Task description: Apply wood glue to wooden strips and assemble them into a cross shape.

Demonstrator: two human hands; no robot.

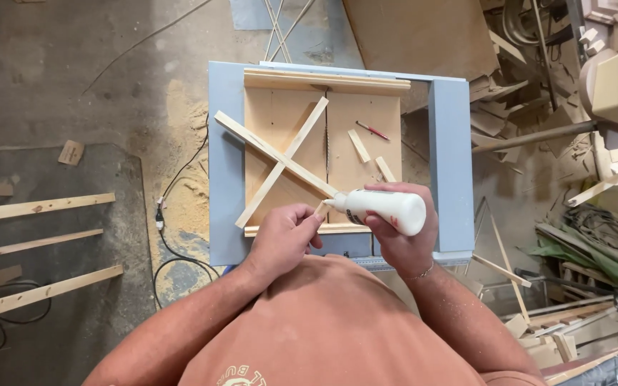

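Note:
My right hand (403,239) grips a white glue bottle (388,208), held sideways with its nozzle pointing left. The nozzle tip meets a small wooden piece (320,209) pinched in the fingers of my left hand (284,237). Both hands hover over the near edge of a wooden sled (355,143) that rests on a grey-blue saw table (450,157). Two thin wooden strips (278,159) lie crossed in an X on the sled's left half.
Two short wood offcuts (359,145) and a red pencil (373,130) lie on the sled's right half. Three long wooden slats (37,246) lie on the floor at left. A black cable (173,250) and sawdust are beside the table. Scrap wood is piled at right.

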